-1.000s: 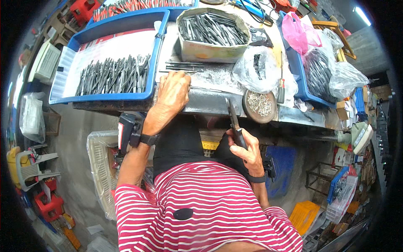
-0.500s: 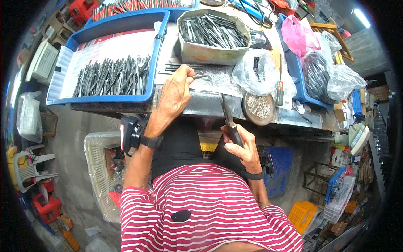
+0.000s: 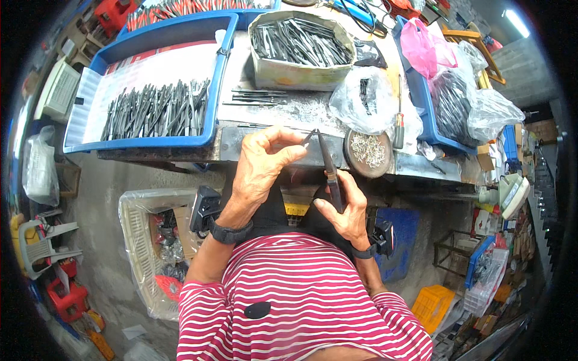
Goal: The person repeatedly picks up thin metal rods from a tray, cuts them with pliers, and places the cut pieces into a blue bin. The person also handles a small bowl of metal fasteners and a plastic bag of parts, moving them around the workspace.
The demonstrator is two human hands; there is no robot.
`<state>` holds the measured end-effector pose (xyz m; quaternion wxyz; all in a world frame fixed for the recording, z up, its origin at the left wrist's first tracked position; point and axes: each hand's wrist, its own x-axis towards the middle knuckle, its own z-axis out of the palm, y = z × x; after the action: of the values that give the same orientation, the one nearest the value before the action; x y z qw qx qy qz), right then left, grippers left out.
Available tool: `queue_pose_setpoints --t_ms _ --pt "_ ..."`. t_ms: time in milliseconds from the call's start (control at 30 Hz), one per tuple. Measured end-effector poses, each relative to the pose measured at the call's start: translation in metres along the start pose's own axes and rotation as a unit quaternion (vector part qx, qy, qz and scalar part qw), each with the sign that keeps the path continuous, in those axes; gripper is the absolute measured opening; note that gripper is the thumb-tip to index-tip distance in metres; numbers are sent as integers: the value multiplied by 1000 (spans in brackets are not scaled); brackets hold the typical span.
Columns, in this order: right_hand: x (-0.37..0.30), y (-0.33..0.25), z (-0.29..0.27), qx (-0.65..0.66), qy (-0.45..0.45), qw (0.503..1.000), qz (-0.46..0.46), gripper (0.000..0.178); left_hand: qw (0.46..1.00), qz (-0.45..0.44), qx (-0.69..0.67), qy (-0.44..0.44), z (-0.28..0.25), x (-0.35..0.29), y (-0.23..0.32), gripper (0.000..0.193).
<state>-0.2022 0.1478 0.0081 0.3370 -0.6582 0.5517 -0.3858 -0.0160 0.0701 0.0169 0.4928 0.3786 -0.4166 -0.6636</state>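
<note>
My left hand is raised before the bench edge, thumb and forefinger pinching a small, slim black piece. The far end of that piece meets the tip of a long, dark, tapering tool. My right hand is wrapped round the tool's thick black lower end, its narrow tip pointing away from me. Behind my hands, several thin black strips lie on the bench. A round dish of tiny silvery parts sits to the right of the tool.
A blue tray of slim black pieces stands left, beside a carton full of similar pieces. Farther right are a clear plastic bag, a screwdriver and a blue bin with bagged pieces. A plastic-wrapped crate is below left.
My left hand has come back from the strips on the bench toward me and to the right, bringing the slim black piece to the tool's tip. My right hand has stayed nearly in place.
</note>
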Motion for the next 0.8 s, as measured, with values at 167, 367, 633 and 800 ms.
queue_pose_setpoints --t_ms 167,367,633,800 --pt "0 4 4 -77 53 992 -90 53 998 -5 -64 10 -1 -4 -4 16" --pt "1 10 11 -154 82 972 -158 57 979 -55 -196 -28 -4 -6 -9 18" --pt "2 15 14 -202 96 957 -186 58 975 -52 -216 -24 -11 -8 -18 14" --pt "0 16 17 -201 95 959 -175 54 979 -35 -201 -10 -7 -9 -19 15"
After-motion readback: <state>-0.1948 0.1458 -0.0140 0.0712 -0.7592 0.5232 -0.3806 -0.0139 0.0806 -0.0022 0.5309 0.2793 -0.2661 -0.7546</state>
